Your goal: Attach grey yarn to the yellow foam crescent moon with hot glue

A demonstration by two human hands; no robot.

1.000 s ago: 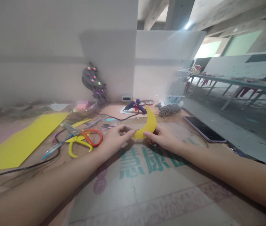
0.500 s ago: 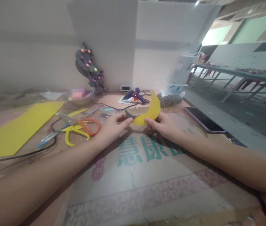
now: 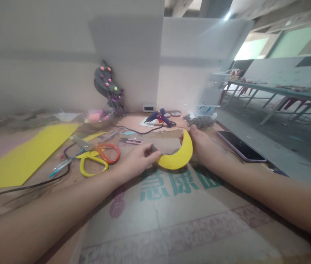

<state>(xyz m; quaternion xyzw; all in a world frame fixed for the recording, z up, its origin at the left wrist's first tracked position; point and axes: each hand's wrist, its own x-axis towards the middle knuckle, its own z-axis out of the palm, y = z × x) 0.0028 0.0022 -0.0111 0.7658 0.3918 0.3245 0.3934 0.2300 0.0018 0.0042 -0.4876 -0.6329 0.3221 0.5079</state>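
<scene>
A yellow crescent point(image 3: 176, 158) of sheet material hangs between my hands above the printed cardboard. Its left end, with a dark grey piece showing behind it, is pinched by my left hand point(image 3: 141, 157), thumb in front. My right hand point(image 3: 201, 146) grips the crescent's right side from behind, its fingertips partly hidden by the yellow. Left of my left hand lie scissors point(image 3: 94, 172) with one yellow and one orange handle. Small thread snips point(image 3: 131, 141) rest just beyond that hand.
A blue glue gun point(image 3: 159, 117) stands at the back, with grey yarn point(image 3: 201, 120) to its right. A phone point(image 3: 240, 146) lies at the right edge. Yellow sheet point(image 3: 31, 154), a pen point(image 3: 61, 167) and a black cable point(image 3: 31, 180) occupy the left. A decorated grey crescent point(image 3: 102, 81) leans against the wall.
The crescent has come lower and turned to show its full yellow face. My right hand has moved from its lower edge up to its right side; my left keeps its pinch.
</scene>
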